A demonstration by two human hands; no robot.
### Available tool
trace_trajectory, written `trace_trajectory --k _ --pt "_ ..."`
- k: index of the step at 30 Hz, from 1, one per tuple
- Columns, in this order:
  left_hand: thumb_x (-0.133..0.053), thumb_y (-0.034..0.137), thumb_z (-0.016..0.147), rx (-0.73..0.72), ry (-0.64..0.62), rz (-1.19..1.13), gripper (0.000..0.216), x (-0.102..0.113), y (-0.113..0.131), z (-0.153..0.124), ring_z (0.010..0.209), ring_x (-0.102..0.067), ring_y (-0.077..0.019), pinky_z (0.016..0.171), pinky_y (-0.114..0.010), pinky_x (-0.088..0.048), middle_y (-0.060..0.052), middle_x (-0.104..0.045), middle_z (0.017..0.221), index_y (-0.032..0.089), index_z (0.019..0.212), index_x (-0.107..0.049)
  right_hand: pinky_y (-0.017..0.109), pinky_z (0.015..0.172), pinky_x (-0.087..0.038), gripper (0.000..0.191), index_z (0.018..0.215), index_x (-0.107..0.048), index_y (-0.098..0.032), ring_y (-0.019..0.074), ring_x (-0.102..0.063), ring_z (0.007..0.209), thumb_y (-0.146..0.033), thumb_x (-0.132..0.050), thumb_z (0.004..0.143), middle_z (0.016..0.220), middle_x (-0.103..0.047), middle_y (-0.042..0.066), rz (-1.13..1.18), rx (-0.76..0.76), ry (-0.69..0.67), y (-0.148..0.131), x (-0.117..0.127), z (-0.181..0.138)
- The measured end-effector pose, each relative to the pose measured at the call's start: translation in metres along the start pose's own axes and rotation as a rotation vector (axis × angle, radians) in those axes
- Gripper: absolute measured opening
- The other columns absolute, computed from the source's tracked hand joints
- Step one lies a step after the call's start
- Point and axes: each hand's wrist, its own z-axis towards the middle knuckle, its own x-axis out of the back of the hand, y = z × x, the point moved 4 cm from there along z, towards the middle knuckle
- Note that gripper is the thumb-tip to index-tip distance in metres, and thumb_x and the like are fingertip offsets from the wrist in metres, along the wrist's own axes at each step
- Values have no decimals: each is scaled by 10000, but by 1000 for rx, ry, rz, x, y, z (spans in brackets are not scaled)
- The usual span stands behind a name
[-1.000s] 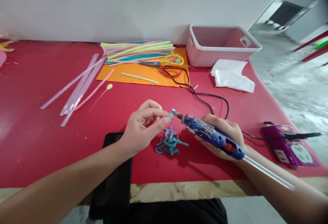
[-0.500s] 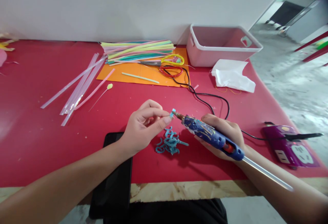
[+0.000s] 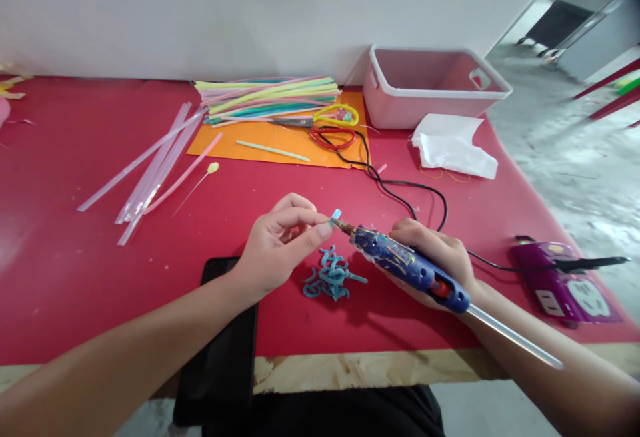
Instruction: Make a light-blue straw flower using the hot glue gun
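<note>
My left hand (image 3: pixel 280 237) pinches a small light-blue piece (image 3: pixel 337 214) between thumb and forefinger; it looks like a short bit of pipe cleaner, though its exact kind is hard to make out. Wrapped around the handle of a blue glue gun (image 3: pixel 400 260) is my right hand (image 3: pixel 440 257). The gun's brown nozzle meets the blue piece at my left fingertips. From its back end sticks a clear glue stick (image 3: pixel 517 337). Below the hands lies a small heap of curled blue pipe cleaner pieces (image 3: pixel 330 277) on the red tabletop (image 3: pixel 300 330).
Pipe cleaners (image 3: pixel 270 98) and scissors (image 3: pixel 335 117) lie on orange paper (image 3: pixel 220 147) at the back. Pink strips (image 3: pixel 155 170) are on the left. A pink bin (image 3: pixel 430 107), white cloth (image 3: pixel 453 147), black cord (image 3: pixel 410 184) and purple power strip (image 3: pixel 563 284) stand right; a black phone (image 3: pixel 220 344) lies near the front edge.
The glue gun has shifted slightly left, its nozzle now closer to my left fingertips. The blue piece shows a little differently in the pinch. My left hand has hardly moved.
</note>
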Motion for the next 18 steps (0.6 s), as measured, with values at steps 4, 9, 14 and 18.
trace_trajectory --k 4,9,14,18 --pt "-772 302 821 10 -6 -13 84 -1 0 0 687 -526 -103 553 -217 -427 -18 -559 825 222 800 -787 313 667 -517 259 1078 -606 -238 179 -599 714 -191 -664 830 791 -647 25 8 2 -16 -1 -1 1" --pt "-766 273 829 6 -19 -18 57 -1 0 0 694 -531 -97 565 -212 -423 -11 -548 829 225 803 -783 309 659 -507 281 1092 -602 -234 178 -581 719 -183 -667 823 791 -622 23 9 11 -25 -3 -1 1" --pt "-760 267 834 -6 -24 -5 53 0 0 0 704 -533 -103 572 -219 -432 -15 -551 839 221 814 -778 311 642 -513 262 1082 -610 -225 174 -578 703 -182 -661 829 786 -621 27 10 39 -18 -4 0 3" --pt "-744 266 848 -19 -18 -5 63 0 2 0 716 -544 -99 590 -210 -448 -9 -549 848 215 814 -761 315 615 -516 203 1043 -607 -213 174 -577 675 -208 -640 843 749 -604 20 17 91 34 -8 2 5"
